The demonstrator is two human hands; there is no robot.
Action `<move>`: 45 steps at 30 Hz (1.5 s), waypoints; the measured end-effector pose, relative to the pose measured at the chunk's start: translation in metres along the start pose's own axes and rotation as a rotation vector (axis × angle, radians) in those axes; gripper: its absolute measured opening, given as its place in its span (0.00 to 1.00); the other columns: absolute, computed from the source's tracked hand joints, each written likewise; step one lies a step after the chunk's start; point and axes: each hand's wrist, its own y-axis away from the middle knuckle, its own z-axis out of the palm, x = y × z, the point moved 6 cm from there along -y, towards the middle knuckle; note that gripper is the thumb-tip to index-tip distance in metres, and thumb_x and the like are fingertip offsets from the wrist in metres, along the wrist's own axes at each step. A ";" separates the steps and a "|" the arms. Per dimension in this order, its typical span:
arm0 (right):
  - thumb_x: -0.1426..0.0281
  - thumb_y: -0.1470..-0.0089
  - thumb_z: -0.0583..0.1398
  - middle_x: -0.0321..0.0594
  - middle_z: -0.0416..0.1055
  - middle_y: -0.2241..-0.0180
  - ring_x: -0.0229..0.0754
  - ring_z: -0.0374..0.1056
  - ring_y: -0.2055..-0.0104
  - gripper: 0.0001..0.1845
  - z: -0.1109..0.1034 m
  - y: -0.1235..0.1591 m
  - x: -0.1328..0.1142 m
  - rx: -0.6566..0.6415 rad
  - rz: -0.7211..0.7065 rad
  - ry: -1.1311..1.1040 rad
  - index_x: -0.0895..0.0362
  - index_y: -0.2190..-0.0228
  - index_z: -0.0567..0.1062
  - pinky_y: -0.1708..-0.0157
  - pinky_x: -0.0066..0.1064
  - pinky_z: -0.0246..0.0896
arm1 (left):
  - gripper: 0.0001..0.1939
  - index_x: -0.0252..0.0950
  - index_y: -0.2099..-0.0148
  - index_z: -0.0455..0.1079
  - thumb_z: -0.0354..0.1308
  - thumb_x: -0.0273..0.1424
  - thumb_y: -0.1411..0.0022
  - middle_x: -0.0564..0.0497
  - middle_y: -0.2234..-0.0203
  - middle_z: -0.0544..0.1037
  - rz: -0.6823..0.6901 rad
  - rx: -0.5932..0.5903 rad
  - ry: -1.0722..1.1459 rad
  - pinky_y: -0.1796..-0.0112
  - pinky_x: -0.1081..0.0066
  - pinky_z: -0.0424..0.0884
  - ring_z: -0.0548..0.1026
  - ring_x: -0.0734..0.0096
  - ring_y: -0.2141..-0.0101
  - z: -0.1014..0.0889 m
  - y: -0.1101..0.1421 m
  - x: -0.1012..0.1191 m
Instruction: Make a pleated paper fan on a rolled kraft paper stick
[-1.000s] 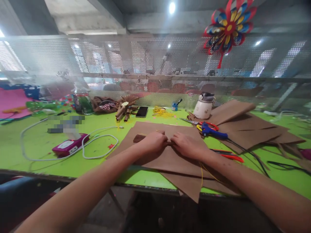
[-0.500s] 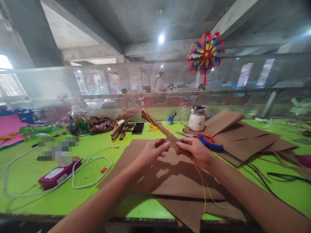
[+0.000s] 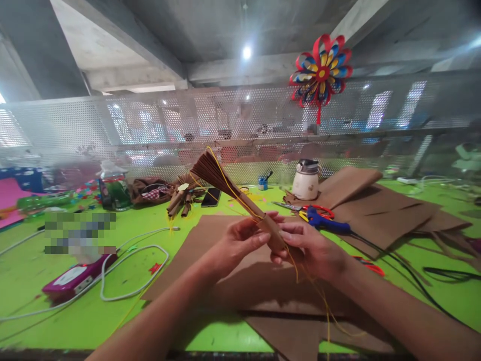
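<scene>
Between my two hands is a small brown paper broom [image 3: 240, 196], its pleated end fanned out toward the upper left and its rolled handle slanting down to the right. My left hand [image 3: 244, 243] grips the handle near its middle, thumb on top. My right hand [image 3: 310, 245] pinches the lower end of the roll. Yellow string [image 3: 327, 306] runs along the broom and hangs below my right hand. Under both hands lie brown paper sheets [image 3: 199, 245] on the green table. The ends of some fingers are hidden behind the roll.
A blue glue gun [image 3: 326, 222] and red-handled scissors [image 3: 319, 210] lie to the right, beside more brown paper [image 3: 391, 210]. A cream bottle [image 3: 305, 185] stands behind them. Finished-looking paper bundles [image 3: 181, 200], a phone [image 3: 211, 197], a white cable [image 3: 102, 281] and a purple power strip [image 3: 75, 278] are leftward.
The paper broom has been turned so its fanned pleats show more broadly, and it reaches further up-left. Both hands have shifted along the handle, my right hand slightly lower. The camera view has shifted slightly.
</scene>
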 end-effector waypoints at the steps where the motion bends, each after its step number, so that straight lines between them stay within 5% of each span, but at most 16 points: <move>1: 0.71 0.47 0.61 0.38 0.67 0.72 0.34 0.62 0.72 0.13 0.001 0.000 0.000 -0.002 0.003 -0.012 0.61 0.59 0.76 0.67 0.33 0.63 | 0.20 0.37 0.44 0.66 0.56 0.31 0.39 0.47 0.69 0.77 -0.002 0.007 0.004 0.63 0.62 0.72 0.75 0.66 0.68 0.001 0.001 0.001; 4: 0.70 0.48 0.61 0.38 0.68 0.70 0.35 0.63 0.72 0.17 0.002 0.001 0.001 -0.008 0.014 -0.050 0.57 0.54 0.73 0.66 0.35 0.63 | 0.19 0.37 0.47 0.69 0.57 0.34 0.40 0.47 0.71 0.77 -0.029 0.033 0.007 0.64 0.62 0.72 0.76 0.65 0.70 0.003 0.001 0.004; 8: 0.66 0.46 0.60 0.40 0.68 0.72 0.36 0.64 0.72 0.13 0.001 0.001 0.003 -0.015 0.058 0.046 0.62 0.62 0.75 0.66 0.35 0.62 | 0.18 0.34 0.51 0.71 0.58 0.37 0.42 0.46 0.74 0.77 -0.040 0.079 -0.010 0.67 0.61 0.72 0.75 0.64 0.73 -0.001 -0.001 0.003; 12: 0.62 0.45 0.59 0.42 0.70 0.71 0.37 0.65 0.70 0.14 -0.007 -0.002 0.006 0.085 0.040 0.279 0.62 0.64 0.74 0.65 0.34 0.62 | 0.12 0.32 0.59 0.73 0.61 0.34 0.44 0.47 0.73 0.77 -0.003 0.250 -0.084 0.60 0.64 0.69 0.75 0.68 0.69 -0.016 -0.003 -0.001; 17: 0.59 0.45 0.59 0.35 0.66 0.77 0.33 0.60 0.76 0.16 -0.011 -0.007 0.022 0.200 0.042 0.355 0.61 0.66 0.72 0.75 0.26 0.56 | 0.09 0.31 0.65 0.73 0.62 0.32 0.46 0.49 0.72 0.76 -0.012 0.417 -0.155 0.65 0.71 0.66 0.71 0.73 0.71 -0.026 0.000 -0.008; 22: 0.57 0.44 0.57 0.31 0.61 0.80 0.30 0.52 0.81 0.17 -0.004 -0.007 0.039 0.131 0.137 0.075 0.60 0.68 0.70 0.77 0.26 0.54 | 0.09 0.30 0.63 0.73 0.60 0.32 0.43 0.51 0.75 0.73 -0.033 0.370 -0.065 0.69 0.72 0.64 0.67 0.76 0.75 -0.019 0.003 -0.010; 27: 0.60 0.41 0.54 0.31 0.60 0.82 0.29 0.49 0.82 0.16 0.006 -0.003 0.038 0.027 0.235 -0.061 0.61 0.67 0.71 0.77 0.25 0.53 | 0.16 0.33 0.51 0.71 0.58 0.32 0.41 0.43 0.62 0.76 -0.073 0.260 0.185 0.70 0.73 0.64 0.69 0.76 0.72 -0.017 0.005 -0.012; 32: 0.61 0.40 0.53 0.31 0.60 0.83 0.29 0.49 0.83 0.17 0.014 0.001 0.035 -0.065 0.230 -0.099 0.62 0.65 0.72 0.78 0.26 0.53 | 0.14 0.35 0.54 0.72 0.60 0.33 0.43 0.41 0.58 0.77 -0.093 0.179 0.266 0.71 0.73 0.65 0.73 0.72 0.69 -0.016 0.008 -0.014; 39: 0.61 0.41 0.54 0.39 0.71 0.76 0.35 0.64 0.79 0.18 0.009 0.001 0.042 -0.076 0.227 0.017 0.61 0.56 0.70 0.72 0.32 0.61 | 0.10 0.33 0.58 0.70 0.57 0.33 0.40 0.41 0.62 0.78 -0.090 0.231 0.281 0.77 0.76 0.62 0.72 0.75 0.74 -0.022 0.006 -0.017; 45: 0.58 0.43 0.55 0.31 0.66 0.84 0.27 0.48 0.88 0.22 0.000 0.005 0.038 0.068 0.304 0.367 0.61 0.55 0.69 0.87 0.21 0.39 | 0.08 0.33 0.59 0.69 0.57 0.32 0.40 0.44 0.65 0.78 -0.073 0.313 0.278 0.72 0.73 0.68 0.75 0.69 0.67 -0.031 0.005 -0.012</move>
